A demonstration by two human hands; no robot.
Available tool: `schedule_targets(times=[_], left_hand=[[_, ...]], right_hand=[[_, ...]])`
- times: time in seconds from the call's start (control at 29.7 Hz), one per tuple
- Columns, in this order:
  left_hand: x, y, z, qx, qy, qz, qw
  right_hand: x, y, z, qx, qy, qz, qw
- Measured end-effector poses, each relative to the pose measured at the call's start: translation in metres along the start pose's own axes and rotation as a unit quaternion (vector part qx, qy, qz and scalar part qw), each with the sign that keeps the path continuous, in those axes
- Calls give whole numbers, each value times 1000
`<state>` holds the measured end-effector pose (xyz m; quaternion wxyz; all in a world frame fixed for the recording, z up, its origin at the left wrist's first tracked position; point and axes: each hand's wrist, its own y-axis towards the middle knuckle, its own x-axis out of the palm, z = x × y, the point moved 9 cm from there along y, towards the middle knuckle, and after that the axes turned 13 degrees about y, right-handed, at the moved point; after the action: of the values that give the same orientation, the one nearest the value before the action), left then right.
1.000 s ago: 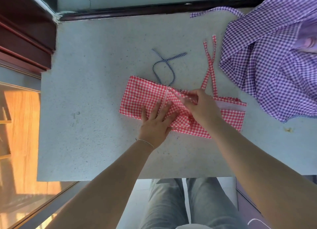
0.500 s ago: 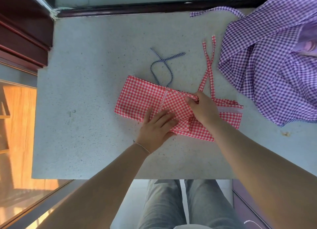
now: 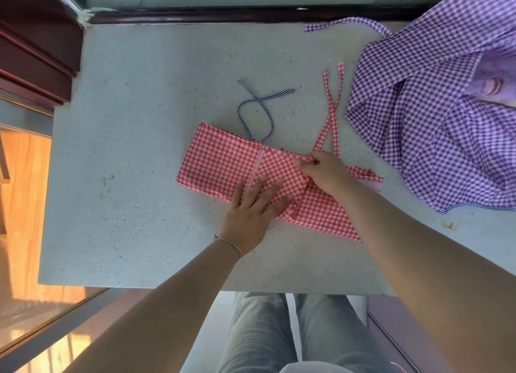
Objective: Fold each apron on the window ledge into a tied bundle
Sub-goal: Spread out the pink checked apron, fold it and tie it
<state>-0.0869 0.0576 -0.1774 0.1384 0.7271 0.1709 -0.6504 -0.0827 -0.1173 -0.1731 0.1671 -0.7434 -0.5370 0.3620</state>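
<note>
Your red gingham apron (image 3: 223, 160) lies folded into a long strip near the middle of the window ledge (image 3: 139, 233), running from centre-left down toward the right. Your left hand (image 3: 251, 213) rests flat on its near edge, fingers straight and spread, pressing the cloth down. Your right hand (image 3: 326, 171) pinches a fold at the strip's far edge, fingers curled round the fabric. 2 red gingham ties (image 3: 333, 107) run from under that hand toward the far edge of the ledge, crossing each other. A blue-and-white striped cord (image 3: 262, 102) loops out from the strip's far side, just left of the ties.

Near the ledge's far right corner, a purple gingham apron (image 3: 432, 121) lies in a loose heap, close beside the red ties, its strap (image 3: 346, 24) trailing along the far edge. A thin bracelet (image 3: 231, 244) sits on your left wrist. Small yellowish crumbs (image 3: 448, 225) lie near the right edge. No readable writing shows anywhere.
</note>
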Motion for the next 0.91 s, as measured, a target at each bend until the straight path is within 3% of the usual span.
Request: schedule_targets(times=[0.24,0.3,0.34,0.4,0.47,0.5,0.57,0.74,0.91], left_hand=[[7,4,9,46,9,-41,998],[6,6,10,50,15,-36,998],[4,7,10,45,17,-29,998],[0,8,8,37,15,-19,999],[-4,8,7,32,13,-7,999],[-6,8,8,31,11,5,999],[-11,5,8,26,5,44,999],[-32,2,12,-20,6,122,992],[-34,4,10,-76,-5,112,991]], right_hand=[[-5,4,4,-23,-18,28,999],[-10,-4,-1,-63,-13,58,996],[-14,-14,-13,-137,-60,92,984],[-4,-39,-38,-319,-195,110,921],[27,-53,-34,-415,-316,4,853],[36,-52,-23,-407,-360,-48,838],[31,-42,-3,-346,-389,-97,848],[8,-31,7,-323,-388,-109,857],[7,-34,15,-368,-417,-98,825]])
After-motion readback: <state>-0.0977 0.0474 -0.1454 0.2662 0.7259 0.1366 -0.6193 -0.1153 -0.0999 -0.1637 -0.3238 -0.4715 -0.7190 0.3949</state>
